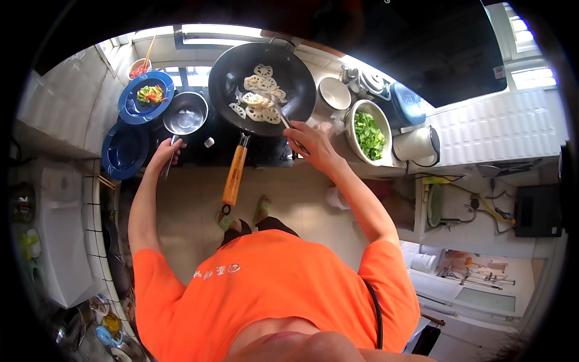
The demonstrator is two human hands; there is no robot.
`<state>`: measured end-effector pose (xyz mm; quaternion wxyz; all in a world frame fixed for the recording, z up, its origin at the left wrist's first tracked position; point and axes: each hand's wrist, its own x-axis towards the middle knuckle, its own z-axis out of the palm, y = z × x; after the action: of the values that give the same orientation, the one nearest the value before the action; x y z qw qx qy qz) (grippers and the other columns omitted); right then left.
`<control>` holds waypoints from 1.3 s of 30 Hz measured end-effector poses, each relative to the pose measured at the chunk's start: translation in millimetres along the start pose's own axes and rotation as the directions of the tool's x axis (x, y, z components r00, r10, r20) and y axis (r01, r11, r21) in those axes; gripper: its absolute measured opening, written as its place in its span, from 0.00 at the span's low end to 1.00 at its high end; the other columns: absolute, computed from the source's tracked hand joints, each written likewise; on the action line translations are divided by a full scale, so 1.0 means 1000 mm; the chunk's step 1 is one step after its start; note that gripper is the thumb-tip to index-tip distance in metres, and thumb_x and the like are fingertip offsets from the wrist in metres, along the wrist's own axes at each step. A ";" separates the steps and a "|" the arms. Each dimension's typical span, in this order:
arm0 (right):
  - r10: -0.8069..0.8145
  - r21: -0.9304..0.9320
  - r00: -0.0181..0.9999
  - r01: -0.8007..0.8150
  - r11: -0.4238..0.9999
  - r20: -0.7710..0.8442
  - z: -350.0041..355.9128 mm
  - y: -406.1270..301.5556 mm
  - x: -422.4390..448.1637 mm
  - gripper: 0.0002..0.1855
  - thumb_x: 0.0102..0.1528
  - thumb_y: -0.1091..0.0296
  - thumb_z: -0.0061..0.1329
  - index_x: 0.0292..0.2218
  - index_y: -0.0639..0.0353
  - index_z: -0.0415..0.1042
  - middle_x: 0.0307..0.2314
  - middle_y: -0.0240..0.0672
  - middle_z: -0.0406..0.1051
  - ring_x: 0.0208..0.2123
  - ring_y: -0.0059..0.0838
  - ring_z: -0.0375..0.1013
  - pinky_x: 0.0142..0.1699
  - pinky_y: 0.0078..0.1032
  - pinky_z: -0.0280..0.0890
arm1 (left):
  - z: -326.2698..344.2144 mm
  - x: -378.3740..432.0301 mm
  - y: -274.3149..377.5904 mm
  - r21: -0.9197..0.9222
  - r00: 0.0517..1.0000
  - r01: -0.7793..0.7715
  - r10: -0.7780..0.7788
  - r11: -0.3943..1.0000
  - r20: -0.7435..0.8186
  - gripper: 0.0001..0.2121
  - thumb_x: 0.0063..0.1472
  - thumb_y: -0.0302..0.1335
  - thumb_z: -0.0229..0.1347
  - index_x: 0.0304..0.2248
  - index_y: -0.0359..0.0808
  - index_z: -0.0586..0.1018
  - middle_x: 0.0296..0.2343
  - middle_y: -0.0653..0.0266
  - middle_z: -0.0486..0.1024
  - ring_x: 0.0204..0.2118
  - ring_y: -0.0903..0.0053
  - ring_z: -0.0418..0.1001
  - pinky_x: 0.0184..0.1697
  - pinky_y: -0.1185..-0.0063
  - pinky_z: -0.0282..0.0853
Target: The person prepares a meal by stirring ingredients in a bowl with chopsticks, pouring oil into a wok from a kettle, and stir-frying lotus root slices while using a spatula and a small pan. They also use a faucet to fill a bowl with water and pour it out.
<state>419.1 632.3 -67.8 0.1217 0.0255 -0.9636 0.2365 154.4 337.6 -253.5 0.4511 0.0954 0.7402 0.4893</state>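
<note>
My left hand grips the metal handle of a small saucepan, whose inside looks bare. It stands left of a large dark wok on the black stovetop. Several lotus root slices lie in the wok. In my right hand is a metal cooking utensil, its far end among the slices; the shape of that end is unclear. The wok's wooden handle points towards me, held by neither hand.
Left, a blue plate carries sliced vegetables, beside a deep blue dish and a small bowl with chopsticks. Right are a white bowl, a colander of chopped greens and an electric kettle. A dark range hood hangs above.
</note>
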 end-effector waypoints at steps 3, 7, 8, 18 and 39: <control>-0.061 -0.090 0.970 0.084 0.992 0.234 0.013 0.011 0.012 0.14 0.39 0.78 0.45 0.32 0.59 0.65 0.28 0.39 0.61 0.26 0.37 0.67 0.27 0.27 0.62 | 0.002 0.012 -0.010 0.126 0.994 -0.045 0.057 0.991 -0.097 0.14 0.50 0.40 0.50 0.28 0.37 0.67 0.17 0.71 0.65 0.15 0.86 0.63 0.17 0.86 0.62; -0.051 -0.019 0.988 0.055 0.998 0.147 0.013 -0.002 0.014 0.15 0.37 0.78 0.45 0.32 0.59 0.64 0.26 0.38 0.60 0.26 0.37 0.66 0.29 0.28 0.62 | -0.013 0.011 -0.033 0.499 0.877 -0.160 0.354 0.852 -0.324 0.18 0.46 0.38 0.53 0.32 0.32 0.68 0.23 0.60 0.68 0.23 0.73 0.68 0.26 0.77 0.65; -0.062 -0.048 0.988 0.069 0.996 0.141 0.009 -0.017 0.014 0.15 0.37 0.78 0.45 0.32 0.60 0.64 0.27 0.39 0.59 0.27 0.37 0.66 0.29 0.28 0.62 | -0.019 0.009 -0.047 0.678 0.747 -0.205 0.560 0.706 -0.358 0.19 0.46 0.37 0.54 0.34 0.31 0.68 0.25 0.57 0.69 0.27 0.68 0.68 0.30 0.75 0.64; -0.087 -0.105 0.996 0.084 0.991 -0.025 0.026 0.008 -0.009 0.10 0.43 0.73 0.42 0.31 0.61 0.61 0.32 0.44 0.58 0.30 0.41 0.65 0.33 0.31 0.62 | 0.019 -0.087 -0.009 0.262 0.610 -0.526 0.574 0.809 -0.547 0.10 0.55 0.23 0.45 0.37 0.31 0.68 0.34 0.64 0.68 0.36 0.81 0.66 0.40 0.84 0.61; 0.456 0.001 0.845 -0.475 0.880 -0.278 -0.072 0.143 -0.329 0.11 0.41 0.74 0.42 0.31 0.58 0.66 0.35 0.38 0.63 0.36 0.37 0.65 0.39 0.30 0.61 | 0.421 -0.168 0.145 -0.090 0.681 -0.718 0.723 0.690 0.119 0.07 0.55 0.18 0.40 0.33 0.31 0.68 0.27 0.67 0.66 0.27 0.86 0.64 0.33 0.88 0.61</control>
<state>738.6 789.2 -151.6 0.1914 -0.2455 -0.9227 0.2274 528.3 581.3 -87.7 0.2766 0.4060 0.5995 0.6319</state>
